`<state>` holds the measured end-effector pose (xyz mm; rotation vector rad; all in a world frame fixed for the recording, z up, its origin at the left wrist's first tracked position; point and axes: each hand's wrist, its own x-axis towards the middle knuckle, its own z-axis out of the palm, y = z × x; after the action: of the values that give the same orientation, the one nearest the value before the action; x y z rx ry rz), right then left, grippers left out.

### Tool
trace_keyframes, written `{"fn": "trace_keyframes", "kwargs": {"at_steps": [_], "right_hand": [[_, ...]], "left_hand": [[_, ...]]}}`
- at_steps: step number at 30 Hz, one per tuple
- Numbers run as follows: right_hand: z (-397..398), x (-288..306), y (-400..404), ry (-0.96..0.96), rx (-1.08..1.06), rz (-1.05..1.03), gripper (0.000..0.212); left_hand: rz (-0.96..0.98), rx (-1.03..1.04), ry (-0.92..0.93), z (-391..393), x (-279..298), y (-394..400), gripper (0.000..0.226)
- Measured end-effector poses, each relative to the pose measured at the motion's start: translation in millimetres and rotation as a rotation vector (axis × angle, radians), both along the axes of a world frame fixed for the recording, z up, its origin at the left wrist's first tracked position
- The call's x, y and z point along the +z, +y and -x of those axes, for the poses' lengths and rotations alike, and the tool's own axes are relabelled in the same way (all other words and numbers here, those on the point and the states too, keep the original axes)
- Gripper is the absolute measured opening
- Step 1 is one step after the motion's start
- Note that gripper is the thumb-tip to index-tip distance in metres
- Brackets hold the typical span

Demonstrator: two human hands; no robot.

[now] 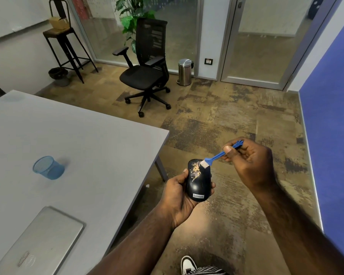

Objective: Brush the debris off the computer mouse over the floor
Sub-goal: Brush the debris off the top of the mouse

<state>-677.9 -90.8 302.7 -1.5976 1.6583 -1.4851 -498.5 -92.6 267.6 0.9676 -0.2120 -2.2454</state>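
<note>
From the head view, the left hand (176,197) is wrapped around the black computer mouse (198,180), held past the table (77,139) edge over the floor (216,120). The right hand (248,157), pinching the blue brush (218,155), touches its bristles to the debris (196,169) at the mouse's far end; the mouse's long axis points away from the person.

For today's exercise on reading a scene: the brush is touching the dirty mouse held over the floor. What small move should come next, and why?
Probably a short sweep of the brush across the mouse toward its edge. The bristles sit beside a patch of tan debris, the left hand holds the mouse clear of the table, and crumbs would drop onto the floor.
</note>
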Motion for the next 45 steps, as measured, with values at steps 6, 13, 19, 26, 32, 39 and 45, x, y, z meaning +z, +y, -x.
{"fn": "trace_keyframes", "kwargs": {"at_steps": [6, 13, 19, 26, 32, 39, 45], "right_hand": [[2.1, -9.8, -8.1, 0.099, -0.092, -0.029, 0.006], [-0.4, -9.8, -7.8, 0.079, 0.005, -0.017, 0.006], [2.5, -11.3, -11.7, 0.077, -0.018, -0.047, 0.007], [6.6, -9.8, -10.9, 0.111, -0.049, -0.072, 0.008], [10.8, -3.6, 2.7, 0.02, 0.085, -0.045, 0.01], [12.1, -6.9, 1.2, 0.072, 0.001, -0.017, 0.023], [12.5, -7.5, 5.9, 0.022, 0.049, 0.008, 0.017]], "left_hand": [[0.016, -0.02, -0.01, 1.7, 0.8, 1.2, 0.055], [0.025, -0.02, -0.023, 0.7, 2.1, 2.8, 0.053], [0.021, -0.022, -0.029, 1.1, 1.6, 3.2, 0.052], [0.036, -0.029, -0.026, 2.1, 1.7, 4.3, 0.052], [0.017, -0.009, -0.029, -1.2, 1.4, 1.5, 0.054], [0.006, -0.001, 0.003, -3.0, 1.0, 0.4, 0.055], [-0.005, 0.014, 0.021, -4.1, 1.8, -0.4, 0.054]]}}
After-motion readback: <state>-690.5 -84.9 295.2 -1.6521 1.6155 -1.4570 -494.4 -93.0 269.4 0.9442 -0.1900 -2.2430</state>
